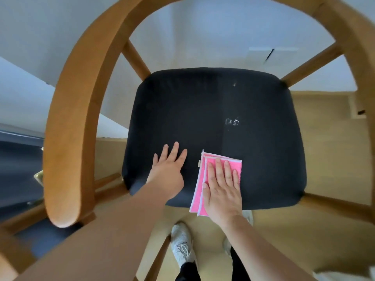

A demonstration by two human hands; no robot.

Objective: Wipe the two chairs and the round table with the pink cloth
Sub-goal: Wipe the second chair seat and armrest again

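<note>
- A folded pink cloth (199, 180) lies on the front part of a chair's dark seat (215, 110), at about 6 o'clock on the seat. Its near end hangs over the seat's front edge.
- The cloth is a long rectangle. Its long axis runs from 6 o'clock toward 12 o'clock, leaning slightly right at the far end. It is bright pink with a fuzzy weave and a pale stitched border, and its stacked layers show along the left side.
- A small tan tag sticks out from the cloth's left edge; any writing on it is too small to read.
- The right hand (222, 187) lies flat on the cloth, palm down, fingers straight and close together, pointing toward 12 o'clock. It presses on the cloth rather than gripping it.
- The left hand (169, 168) rests on the bare seat just beside the cloth, at its 9 o'clock, fingers spread wide and holding nothing.
- The seat is a rounded square of dark, matte fabric. Whitish smudges (232, 121) mark it at about 2 o'clock from the cloth, well apart from it.
- A curved, smooth wooden frame (69, 126) arches around the seat from 7 o'clock over 12 o'clock to 4 o'clock, joined to the seat by slanted wooden struts.
- Below, at 6 o'clock, a white laced shoe (181, 243) stands on a pale wood floor (324, 151).
</note>
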